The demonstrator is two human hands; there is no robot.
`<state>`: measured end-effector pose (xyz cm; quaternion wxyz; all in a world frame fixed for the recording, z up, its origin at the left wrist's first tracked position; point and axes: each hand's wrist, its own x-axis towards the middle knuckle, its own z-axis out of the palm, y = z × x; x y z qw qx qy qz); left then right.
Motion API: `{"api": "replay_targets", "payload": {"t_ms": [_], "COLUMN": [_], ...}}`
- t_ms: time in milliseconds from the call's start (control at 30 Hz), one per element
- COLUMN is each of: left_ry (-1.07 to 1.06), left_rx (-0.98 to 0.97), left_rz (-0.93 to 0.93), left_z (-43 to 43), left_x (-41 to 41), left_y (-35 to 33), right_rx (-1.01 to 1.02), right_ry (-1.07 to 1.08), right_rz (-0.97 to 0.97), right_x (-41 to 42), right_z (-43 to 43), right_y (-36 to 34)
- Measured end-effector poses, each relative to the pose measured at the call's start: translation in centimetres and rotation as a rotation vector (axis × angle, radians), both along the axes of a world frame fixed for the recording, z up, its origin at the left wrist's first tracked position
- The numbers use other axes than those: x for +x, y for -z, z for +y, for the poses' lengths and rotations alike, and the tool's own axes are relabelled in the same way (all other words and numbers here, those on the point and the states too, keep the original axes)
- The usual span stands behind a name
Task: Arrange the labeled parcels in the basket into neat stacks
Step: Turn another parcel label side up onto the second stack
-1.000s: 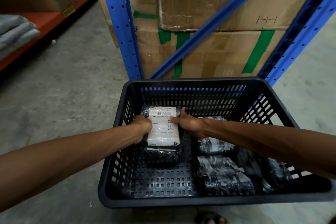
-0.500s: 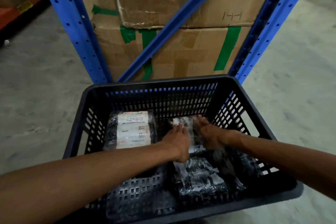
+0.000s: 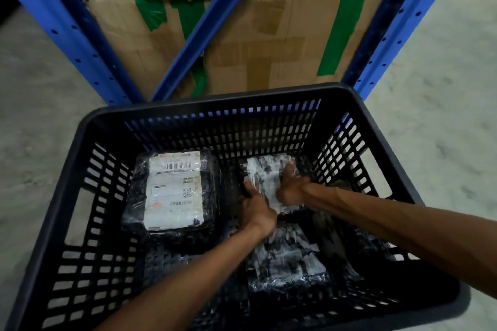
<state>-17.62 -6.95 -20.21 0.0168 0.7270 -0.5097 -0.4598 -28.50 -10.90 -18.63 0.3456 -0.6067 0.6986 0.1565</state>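
Head view looks down on the parcel being handled: a flat, dark packet in shiny, crinkled wrap with a white label on top, lying at the far right of the basket floor. It looks light and a little soft, with slippery film that may slide under the fingers, so the short edges seem the best places to take it, pinching from both sides rather than pressing on the label. The left hand curls over its near left corner and the right hand clasps its right edge; both are closed on the packet. Just nearer lies another wrapped parcel, loosely angled, with more dark packets beside it at the right, hard to make out. At the far left sits a tidy stack with a clear label facing up. Beyond the basket stand blue rack posts and taped cardboard boxes on a concrete floor.
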Motion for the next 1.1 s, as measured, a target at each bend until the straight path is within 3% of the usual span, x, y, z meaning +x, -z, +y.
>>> {"api": "replay_targets", "payload": {"t_ms": [167, 367, 500, 600, 700, 767, 867, 1000, 1100], "left_ry": [-0.074, -0.056, 0.120, 0.158, -0.090, -0.263, -0.415, -0.550, -0.527], "left_rx": [-0.082, -0.252, -0.470, -0.684, -0.525, -0.428, -0.311, -0.191, -0.166], "left_rz": [0.122, 0.397, 0.374, 0.245, 0.574, 0.670, 0.627, 0.556, 0.463], "left_z": [-1.8, -2.5, -1.9, -1.2, -0.9, -1.3, -2.5, -3.3, -3.7], "left_x": [1.6, 6.1, 7.9, 8.2, 7.5, 6.7, 5.7, 5.5, 5.1], "left_y": [-3.9, -13.1, -14.3, -14.1, -14.6, -14.7, -14.2, -11.8, -9.7], "right_rx": [0.051, 0.261, 0.080, 0.078, 0.040, -0.018, -0.051, 0.068, 0.019], "right_ry": [0.155, -0.110, -0.174, -0.136, 0.043, 0.170, 0.315, 0.482, 0.528], "right_rz": [-0.275, -0.483, -0.481, -0.532, -0.663, -0.675, -0.646, -0.752, -0.720], "right_x": [-0.9, -6.4, -7.7, -8.3, -8.6, -8.0, -7.1, -5.7, -3.7], "right_z": [-1.5, -2.8, -2.7, -3.0, -2.9, -3.0, -2.9, -2.0, -2.0], "right_y": [-4.7, -14.2, -16.9, -18.8, -19.5, -19.0, -17.0, -14.5, -12.3]}}
